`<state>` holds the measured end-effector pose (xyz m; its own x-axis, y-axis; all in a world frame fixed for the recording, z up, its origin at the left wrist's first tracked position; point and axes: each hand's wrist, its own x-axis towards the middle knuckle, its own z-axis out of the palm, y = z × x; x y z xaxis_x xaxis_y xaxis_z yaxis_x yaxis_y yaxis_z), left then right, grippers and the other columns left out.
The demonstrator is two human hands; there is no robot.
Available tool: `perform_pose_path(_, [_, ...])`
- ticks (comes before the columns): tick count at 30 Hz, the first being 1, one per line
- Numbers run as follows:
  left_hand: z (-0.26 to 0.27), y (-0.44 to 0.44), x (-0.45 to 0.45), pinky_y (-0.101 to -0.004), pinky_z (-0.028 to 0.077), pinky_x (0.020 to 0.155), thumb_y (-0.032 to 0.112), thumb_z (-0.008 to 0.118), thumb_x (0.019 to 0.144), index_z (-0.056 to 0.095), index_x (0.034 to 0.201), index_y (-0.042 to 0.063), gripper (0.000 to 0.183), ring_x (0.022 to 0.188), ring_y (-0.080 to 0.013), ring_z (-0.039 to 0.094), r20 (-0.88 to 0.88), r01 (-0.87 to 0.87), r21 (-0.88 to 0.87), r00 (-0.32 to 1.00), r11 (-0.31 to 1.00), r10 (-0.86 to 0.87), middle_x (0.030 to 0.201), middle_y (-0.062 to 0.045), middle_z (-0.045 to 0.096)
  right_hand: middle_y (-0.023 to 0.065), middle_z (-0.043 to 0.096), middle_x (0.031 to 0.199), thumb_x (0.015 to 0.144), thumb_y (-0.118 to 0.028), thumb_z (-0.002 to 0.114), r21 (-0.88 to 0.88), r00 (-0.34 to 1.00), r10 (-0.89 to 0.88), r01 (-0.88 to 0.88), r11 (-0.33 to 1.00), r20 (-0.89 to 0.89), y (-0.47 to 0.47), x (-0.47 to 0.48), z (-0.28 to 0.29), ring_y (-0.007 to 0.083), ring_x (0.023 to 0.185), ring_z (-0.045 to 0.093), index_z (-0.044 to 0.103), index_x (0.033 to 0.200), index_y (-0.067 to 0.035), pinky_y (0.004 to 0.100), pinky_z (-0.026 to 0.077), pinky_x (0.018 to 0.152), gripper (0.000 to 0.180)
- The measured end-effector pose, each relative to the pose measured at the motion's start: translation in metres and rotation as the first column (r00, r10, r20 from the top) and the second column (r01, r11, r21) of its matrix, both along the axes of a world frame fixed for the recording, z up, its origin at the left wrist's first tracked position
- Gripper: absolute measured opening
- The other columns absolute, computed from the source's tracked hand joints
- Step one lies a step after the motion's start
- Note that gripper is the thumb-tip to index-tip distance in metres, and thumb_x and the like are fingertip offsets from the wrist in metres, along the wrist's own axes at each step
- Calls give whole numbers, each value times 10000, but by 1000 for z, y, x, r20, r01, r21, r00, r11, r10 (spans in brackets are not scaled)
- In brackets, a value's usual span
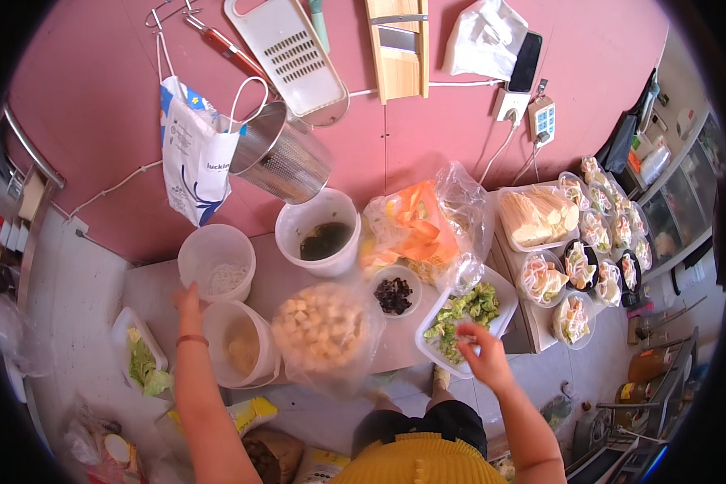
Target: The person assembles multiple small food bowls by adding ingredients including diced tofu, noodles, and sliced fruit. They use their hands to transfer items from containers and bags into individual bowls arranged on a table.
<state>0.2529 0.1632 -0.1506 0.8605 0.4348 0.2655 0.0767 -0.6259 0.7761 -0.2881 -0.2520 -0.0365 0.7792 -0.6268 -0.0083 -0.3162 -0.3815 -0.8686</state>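
My left hand is at the near side of a white plastic bucket with pale strands inside; whether it grips the bucket is blurred. Below it is a second white bucket with pale contents in liquid. My right hand hovers over a white tray of chopped green leaves, its fingers apart. Between the hands lies a clear plastic bag of pale cubes. Beside the tray stands a round tub of dark pieces. A taller bucket behind holds dark liquid.
Several filled bowls and a tray of pale sheets or strips stand at the right. An orange-and-clear plastic bag lies at the back. A perforated metal strainer hangs on the wall. A tray with green leaves is at the left.
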Motion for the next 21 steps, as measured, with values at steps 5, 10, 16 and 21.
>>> perform_pose_path(5, [85, -100, -86, -367, 381, 904, 79, 655, 761, 480, 1110, 29, 393, 1048, -280, 478, 236, 266, 312, 908, 912, -346, 1100, -136, 490, 213, 529, 1170, 748, -129, 660, -371, 985, -51, 110, 922, 164, -79, 83, -7, 328, 1030, 546, 337, 1337, 0, 398, 414, 918, 684])
perform_pose_path(10, [116, -247, -221, -333, 454, 813, 112, 685, 769, 460, 1150, 47, 448, 969, -193, 524, 68, 831, -213, 537, 514, -841, 1079, -99, 499, 147, 623, 927, 719, -122, 614, -474, 947, -8, -154, 867, -321, -107, 180, -37, 305, 867, 583, 589, 983, -4, 398, 428, 841, 290])
perform_pose_path(16, [88, -385, -244, -341, 497, 731, 248, 691, 732, 436, 1210, 21, 588, 874, -280, 605, -322, 824, 120, 560, 554, -763, 1116, -178, 528, 145, 600, 804, 714, -75, 556, -632, 909, 416, -331, 701, -15, -47, 180, -39, 308, 751, 595, 598, 1016, -76, 400, 476, 691, 305])
perform_pose_path(21, [91, -420, -213, -479, 476, 698, 243, 564, 798, 564, 930, 69, 218, 808, -397, 596, -368, 746, 345, 666, 570, -649, 802, -202, 624, 187, 608, 844, 764, -85, 542, -141, 836, 514, -495, 857, 193, -99, 168, -34, 370, 784, 590, 562, 1045, -35, 423, 480, 671, 286])
